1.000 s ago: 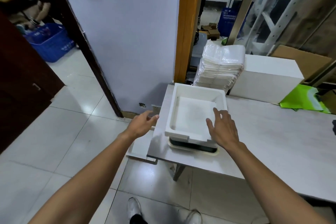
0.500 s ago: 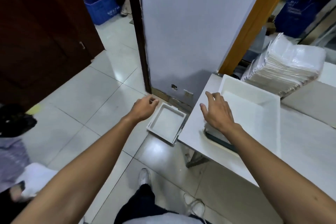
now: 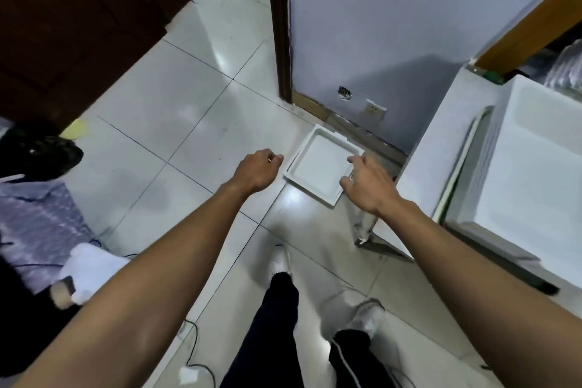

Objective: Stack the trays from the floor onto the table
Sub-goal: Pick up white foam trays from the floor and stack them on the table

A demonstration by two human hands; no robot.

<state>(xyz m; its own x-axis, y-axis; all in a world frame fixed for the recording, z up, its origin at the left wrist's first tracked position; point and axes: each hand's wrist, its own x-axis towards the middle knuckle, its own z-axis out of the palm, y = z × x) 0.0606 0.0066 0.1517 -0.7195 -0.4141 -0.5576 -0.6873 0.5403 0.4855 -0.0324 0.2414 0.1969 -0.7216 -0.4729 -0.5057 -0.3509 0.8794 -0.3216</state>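
Both hands have left the stacked trays [image 3: 519, 173] on the worktop [image 3: 422, 173] and dropped toward the floor tray [image 3: 321, 167] beside the worktop's leg. The left hand [image 3: 256, 172] is loosely curled, the right hand [image 3: 368, 183] spread, both empty. The next pickup seems imminent.

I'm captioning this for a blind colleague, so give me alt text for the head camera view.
Seen from above, a person's left hand and right hand reach down toward a white tray lying on the tiled floor near a wall. At right, a table already holds stacked white trays. Neither hand grips anything yet.
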